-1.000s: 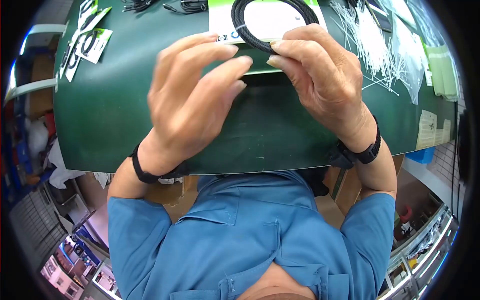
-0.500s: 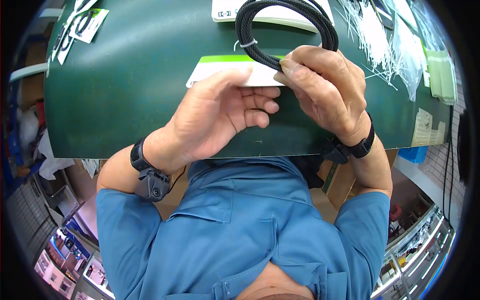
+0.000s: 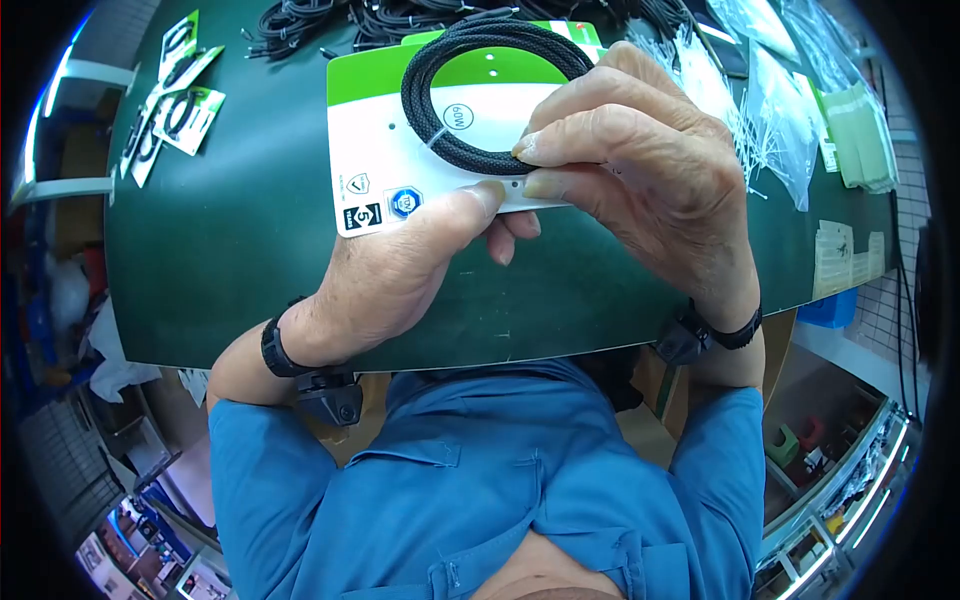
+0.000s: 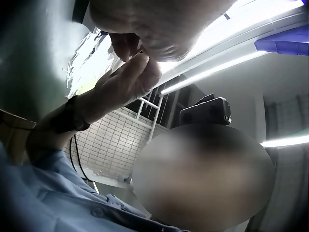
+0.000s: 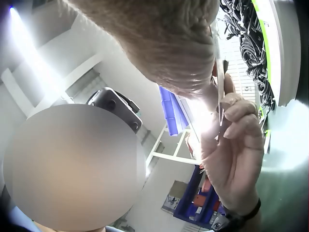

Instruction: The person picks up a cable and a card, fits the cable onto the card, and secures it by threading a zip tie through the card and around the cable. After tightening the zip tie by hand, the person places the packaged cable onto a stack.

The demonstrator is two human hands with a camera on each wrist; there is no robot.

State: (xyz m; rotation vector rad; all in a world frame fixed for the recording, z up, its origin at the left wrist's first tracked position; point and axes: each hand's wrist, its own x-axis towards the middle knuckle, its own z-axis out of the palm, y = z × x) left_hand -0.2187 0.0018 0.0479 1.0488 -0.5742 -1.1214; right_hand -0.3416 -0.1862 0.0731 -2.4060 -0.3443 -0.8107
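My right hand [image 3: 655,150] pinches a coil of black braided cable [image 3: 413,95] at its near right side, between thumb and fingers. A white tie [image 3: 437,137] binds the coil on the left. Under it is a white card [image 3: 365,135] with a green band along the top and small punched holes. My left hand [image 3: 400,260] holds the card's near edge, thumb on the printed face and fingers beneath. The coil overlaps the card's upper half. In the right wrist view the card [image 5: 221,92] appears edge-on in my left hand [image 5: 236,154].
Several carded cables [image 3: 188,118] lie at the table's left. Bundles of black cable [image 3: 300,22] are along the back. At the right are loose white cable ties [image 3: 705,80], clear plastic bags [image 3: 775,130] and a pile of pale green sleeves [image 3: 862,135]. The green table [image 3: 250,290] ends before my waist.
My left hand was empty, then took hold of a card. The card has turned from a slant to face up and come under the coil. My right hand keeps its pinch on the cable.
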